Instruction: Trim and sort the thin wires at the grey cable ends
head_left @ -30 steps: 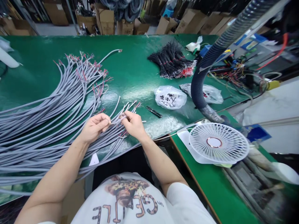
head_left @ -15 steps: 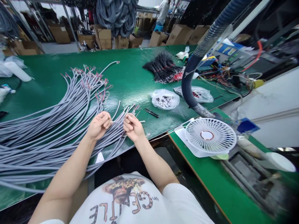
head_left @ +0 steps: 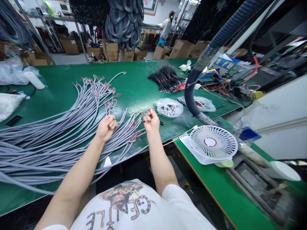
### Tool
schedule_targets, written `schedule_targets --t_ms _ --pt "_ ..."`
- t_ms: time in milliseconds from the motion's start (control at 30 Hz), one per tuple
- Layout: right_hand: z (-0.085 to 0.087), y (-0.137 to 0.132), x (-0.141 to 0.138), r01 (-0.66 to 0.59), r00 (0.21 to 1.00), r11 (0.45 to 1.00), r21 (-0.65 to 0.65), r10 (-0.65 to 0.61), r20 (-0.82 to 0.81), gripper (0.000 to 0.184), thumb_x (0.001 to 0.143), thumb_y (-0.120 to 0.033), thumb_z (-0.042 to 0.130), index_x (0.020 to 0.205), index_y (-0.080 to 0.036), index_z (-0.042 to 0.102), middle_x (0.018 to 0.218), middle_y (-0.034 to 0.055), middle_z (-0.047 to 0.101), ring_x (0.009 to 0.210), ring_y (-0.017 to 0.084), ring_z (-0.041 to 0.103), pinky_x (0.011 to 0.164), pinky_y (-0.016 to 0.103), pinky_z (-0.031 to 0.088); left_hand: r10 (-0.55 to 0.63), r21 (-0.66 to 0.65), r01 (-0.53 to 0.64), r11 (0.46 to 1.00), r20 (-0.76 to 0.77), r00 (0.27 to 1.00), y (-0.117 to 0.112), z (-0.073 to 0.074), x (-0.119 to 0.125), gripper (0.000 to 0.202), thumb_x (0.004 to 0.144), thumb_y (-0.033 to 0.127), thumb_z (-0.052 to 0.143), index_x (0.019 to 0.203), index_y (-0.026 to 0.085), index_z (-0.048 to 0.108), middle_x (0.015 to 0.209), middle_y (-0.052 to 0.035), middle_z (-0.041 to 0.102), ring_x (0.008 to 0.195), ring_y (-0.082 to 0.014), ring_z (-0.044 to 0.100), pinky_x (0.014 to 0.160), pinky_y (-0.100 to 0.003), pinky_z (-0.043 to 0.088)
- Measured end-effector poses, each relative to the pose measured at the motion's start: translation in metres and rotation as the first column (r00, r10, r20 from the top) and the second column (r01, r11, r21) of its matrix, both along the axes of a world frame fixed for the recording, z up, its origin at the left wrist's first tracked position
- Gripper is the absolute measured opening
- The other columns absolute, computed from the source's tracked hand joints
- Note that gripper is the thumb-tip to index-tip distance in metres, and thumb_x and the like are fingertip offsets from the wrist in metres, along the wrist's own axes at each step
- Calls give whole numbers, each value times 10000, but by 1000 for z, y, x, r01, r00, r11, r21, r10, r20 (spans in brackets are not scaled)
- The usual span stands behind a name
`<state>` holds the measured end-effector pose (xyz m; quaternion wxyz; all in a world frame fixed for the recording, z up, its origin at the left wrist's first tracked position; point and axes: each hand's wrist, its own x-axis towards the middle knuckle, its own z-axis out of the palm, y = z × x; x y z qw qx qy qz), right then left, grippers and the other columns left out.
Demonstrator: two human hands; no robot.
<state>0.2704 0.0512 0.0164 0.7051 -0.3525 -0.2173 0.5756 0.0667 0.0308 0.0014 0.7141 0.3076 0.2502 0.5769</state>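
Left of the desk fan [head_left: 212, 143], left hand [head_left: 106, 127] clasps a limp grey cable [head_left: 121, 117] by its jacket, beside frail stripped cores; right hand [head_left: 151, 120] fisted.

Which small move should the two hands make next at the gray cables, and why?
Probably draw the right hand slightly rightward. Both fists are closed, the left hand grips among the gray cable ends, and a thin strand seems to run between them, though too fine to confirm.

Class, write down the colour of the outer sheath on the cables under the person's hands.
The cables are grey, clearest in the head view.
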Motion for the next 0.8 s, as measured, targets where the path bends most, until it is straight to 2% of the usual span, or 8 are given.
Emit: schedule_targets --t_ms 133,267,400,467,533,600,700,800 --pt "15 -17 14 -139 945 990 27 124 304 307 705 -232 704 991 -174 607 476 -95 493 331 17 249 345 166 151 5 -34 -4 999 13 1000 2 1 0 217 773 238 722 684 144 548 448 80 353 433 -49 351 562 -182 407" --pt "8 -39 -14 -447 712 895 -1 356 606 316 732 -299 660 999 -131 643 486 -63 541 405 50 380 427 185 297 -16 -29 16 999 15 1000 0 -1 2 212 758 239 737 710 138 557 458 76 378 446 -51 371 580 -188 421" --pt "-9 -38 -37 -486 504 873 -32 311 806 275 793 -253 567 1033 -133 626 540 -45 586 459 76 433 512 207 358 -48 -11 48 999 -18 999 -2 0 2 247 756 268 743 694 142 539 461 75 392 454 -54 384 587 -186 429" --pt "-14 -34 -38 -495 381 869 -6 223 897 146 825 -254 531 851 -157 637 562 -31 582 501 88 454 559 218 364 -71 -1 71 997 -47 996 -3 2 2 252 744 280 754 704 140 549 462 73 401 456 -55 399 575 -184 426" --pt "-15 -34 -35 -498 282 866 43 115 952 234 854 -269 501 652 -172 569 570 -18 560 553 101 468 599 226 356 -83 15 84 996 -73 994 -4 8 1 255 732 286 763 703 136 559 467 69 418 454 -54 412 563 -184 425" --pt "-14 -36 -31 -504 243 861 77 55 968 308 870 -285 482 581 -180 498 565 -15 527 570 108 450 594 226 333 -57 38 61 997 -104 993 -4 14 -3 246 715 286 773 733 136 579 530 52 496 466 -51 446 569 -192 441" --pt "-9 -41 -30 -511 273 850 128 19 962 321 877 -298 460 577 -184 453 560 -21 468 573 106 416 579 221 305 -2 67 17 998 -227 974 -7 19 -12 373 652 245 808 969 164 629 879 -21 654 617 -70 577 636 -216 491" --pt "-6 -46 -33 -504 304 845 179 -21 952 311 866 -275 436 570 -183 416 568 -25 426 567 97 385 580 220 286 -65 48 95 994 -435 898 -15 16 -16 562 576 175 841 1094 174 626 1013 -62 658 773 -118 633 698 -236 511"
